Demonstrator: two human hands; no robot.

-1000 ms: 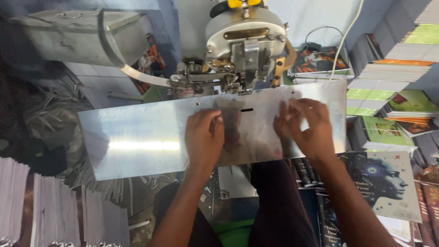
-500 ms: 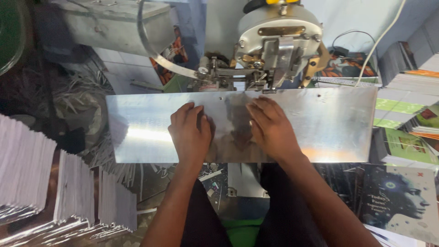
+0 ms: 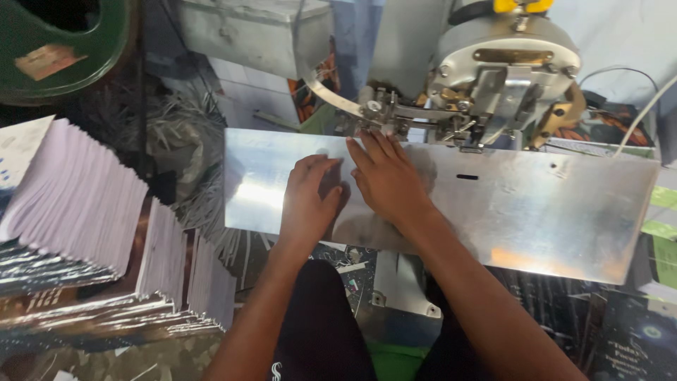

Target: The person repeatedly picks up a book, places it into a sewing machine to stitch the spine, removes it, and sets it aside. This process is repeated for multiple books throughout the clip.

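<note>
Both my hands lie flat on a shiny metal work plate (image 3: pixel 550 212) in front of a stitching machine head (image 3: pixel 504 77). My left hand (image 3: pixel 310 201) rests palm down on the left half of the plate. Just to its right is my right hand (image 3: pixel 384 176), with fingertips reaching the plate's far edge under the machine's wire feed parts (image 3: pixel 395 116). Neither hand holds anything; the fingers are spread on the bare metal.
Fanned stacks of white-edged booklets (image 3: pixel 77 204) fill the left side. A green bin (image 3: pixel 60 42) sits top left, a grey metal box (image 3: pixel 254 32) behind the plate. Printed covers (image 3: pixel 627 331) lie at lower right. A white cable (image 3: pixel 638 120) runs by the machine.
Both hands have slid left along the plate, away from the slot under the machine head. The view has swung left, bringing the booklet stacks into sight.
</note>
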